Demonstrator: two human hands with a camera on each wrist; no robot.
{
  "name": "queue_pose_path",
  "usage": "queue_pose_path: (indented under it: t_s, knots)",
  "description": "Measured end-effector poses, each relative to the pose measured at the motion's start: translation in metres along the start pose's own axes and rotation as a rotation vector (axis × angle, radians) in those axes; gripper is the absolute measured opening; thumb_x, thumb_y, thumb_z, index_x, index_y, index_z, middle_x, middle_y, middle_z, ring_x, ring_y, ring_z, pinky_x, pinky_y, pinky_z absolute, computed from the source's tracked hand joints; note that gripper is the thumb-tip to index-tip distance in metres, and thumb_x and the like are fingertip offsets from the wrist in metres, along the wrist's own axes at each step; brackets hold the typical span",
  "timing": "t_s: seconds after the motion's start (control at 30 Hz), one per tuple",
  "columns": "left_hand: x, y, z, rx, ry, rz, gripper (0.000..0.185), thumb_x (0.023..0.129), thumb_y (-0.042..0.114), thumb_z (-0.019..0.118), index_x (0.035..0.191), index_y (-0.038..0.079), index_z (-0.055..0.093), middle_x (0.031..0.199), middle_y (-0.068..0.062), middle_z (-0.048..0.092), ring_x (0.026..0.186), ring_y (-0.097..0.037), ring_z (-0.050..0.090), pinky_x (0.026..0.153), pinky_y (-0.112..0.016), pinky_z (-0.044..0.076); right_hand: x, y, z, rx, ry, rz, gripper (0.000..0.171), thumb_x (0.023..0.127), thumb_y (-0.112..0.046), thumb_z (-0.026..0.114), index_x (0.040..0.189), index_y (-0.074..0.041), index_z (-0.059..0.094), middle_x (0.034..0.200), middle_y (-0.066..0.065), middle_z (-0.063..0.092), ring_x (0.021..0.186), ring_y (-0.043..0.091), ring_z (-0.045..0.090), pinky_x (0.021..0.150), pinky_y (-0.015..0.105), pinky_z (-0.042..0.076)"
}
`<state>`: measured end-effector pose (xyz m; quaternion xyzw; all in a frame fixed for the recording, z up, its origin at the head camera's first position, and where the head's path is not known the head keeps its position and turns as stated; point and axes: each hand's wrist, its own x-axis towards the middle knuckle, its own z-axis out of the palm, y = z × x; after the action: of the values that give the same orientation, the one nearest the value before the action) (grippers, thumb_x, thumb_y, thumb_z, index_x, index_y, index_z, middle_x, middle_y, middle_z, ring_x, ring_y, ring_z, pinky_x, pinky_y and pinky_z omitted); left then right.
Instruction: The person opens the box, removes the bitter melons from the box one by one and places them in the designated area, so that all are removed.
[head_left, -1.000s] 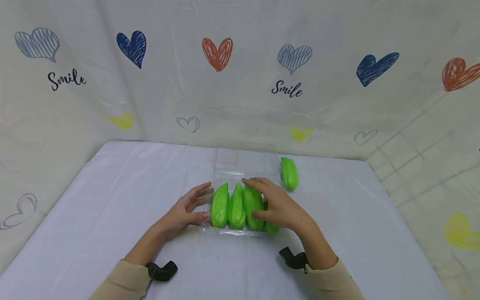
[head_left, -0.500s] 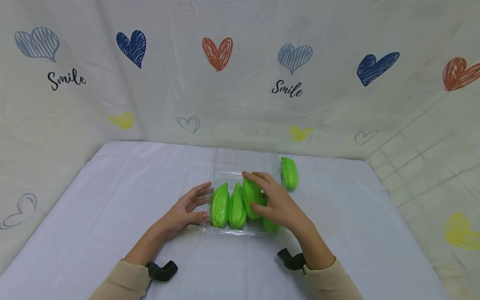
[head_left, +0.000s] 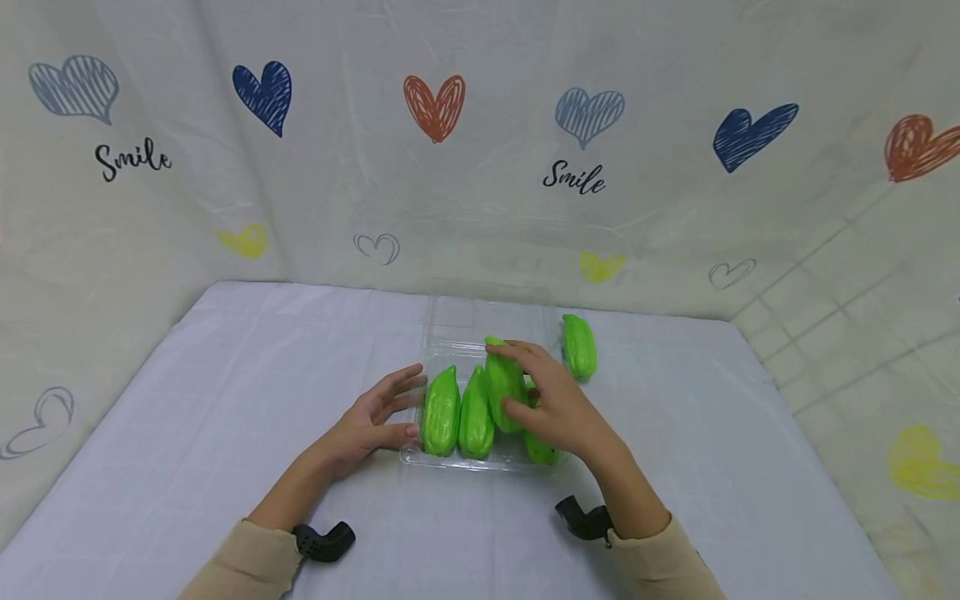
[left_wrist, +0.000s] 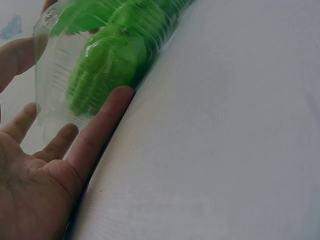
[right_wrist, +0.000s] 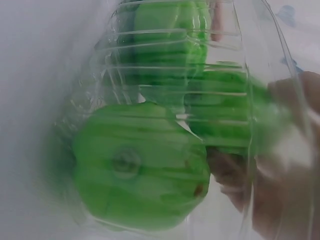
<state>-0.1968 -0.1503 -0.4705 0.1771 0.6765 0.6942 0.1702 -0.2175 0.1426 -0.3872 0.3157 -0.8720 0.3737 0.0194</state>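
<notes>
A clear plastic clamshell box (head_left: pixel 465 465) lies on the table holding several green ridged gourds with pointed tips. My left hand (head_left: pixel 367 423) rests beside its left wall, fingers and thumb extended; the left wrist view shows the thumb (left_wrist: pixel 102 122) touching the wall. Two gourds, a leftmost one (head_left: pixel 441 412) and its neighbour (head_left: pixel 476 414), lie side by side inside. With my right hand (head_left: pixel 558 407) I grip a third gourd (head_left: pixel 505 390) between thumb and fingers, tilted and raised at its far end. Another gourd (head_left: pixel 540 450) is partly hidden under that hand.
The box's transparent lid (head_left: pixel 491 323) is folded back behind it. To the lid's right, one loose gourd (head_left: pixel 578 347) lies on the white tablecloth (head_left: pixel 300 358). A curtain (head_left: pixel 480 200) printed with hearts hangs beyond the table's far edge.
The gripped gourd has moved up and away from the box's front edge, its tip now showing past my right fingers. My left hand has stayed in place.
</notes>
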Motion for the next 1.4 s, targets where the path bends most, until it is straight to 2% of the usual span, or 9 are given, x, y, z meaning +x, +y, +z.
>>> queue_pose_path:
  t_s: [0.37,0.8,1.13,1.4]
  knots:
    - [-0.001,-0.001,0.0,0.009,-0.001,0.008,0.079,0.082,0.01,0.066,0.146,0.025,0.022,0.149,-0.002,0.024,0.134,-0.026,0.027,0.094,-0.046,0.041,-0.002,0.004,-0.007,0.009,0.022,0.011,0.065,0.08,-0.014,0.064,0.137,-0.032,0.04,0.142,-0.005,0.033,0.117,0.015,0.046,0.072,0.03,0.05]
    - [-0.001,-0.002,0.0,0.013,0.007,-0.003,0.078,0.082,0.01,0.066,0.146,0.026,0.022,0.149,-0.003,0.023,0.133,-0.026,0.027,0.095,-0.046,0.04,-0.001,0.01,-0.017,0.039,0.039,0.021,0.065,0.08,-0.014,0.065,0.138,-0.031,0.039,0.143,-0.004,0.032,0.117,0.016,0.046,0.071,0.03,0.052]
    - [0.0,-0.002,-0.001,0.014,0.009,-0.002,0.078,0.082,0.009,0.065,0.145,0.026,0.022,0.149,-0.001,0.024,0.134,-0.026,0.027,0.096,-0.047,0.039,-0.003,0.016,-0.028,0.054,0.096,0.003,0.063,0.081,-0.011,0.066,0.137,-0.026,0.042,0.141,-0.004,0.037,0.108,0.017,0.052,0.069,0.032,0.052]
    - [0.0,-0.001,0.0,0.024,0.004,0.01,0.078,0.082,0.009,0.065,0.146,0.024,0.022,0.148,-0.001,0.025,0.133,-0.026,0.028,0.098,-0.048,0.037,-0.003,0.019,-0.037,0.045,0.132,0.013,0.065,0.08,-0.011,0.067,0.136,-0.032,0.041,0.137,-0.007,0.04,0.102,0.02,0.052,0.067,0.032,0.053]
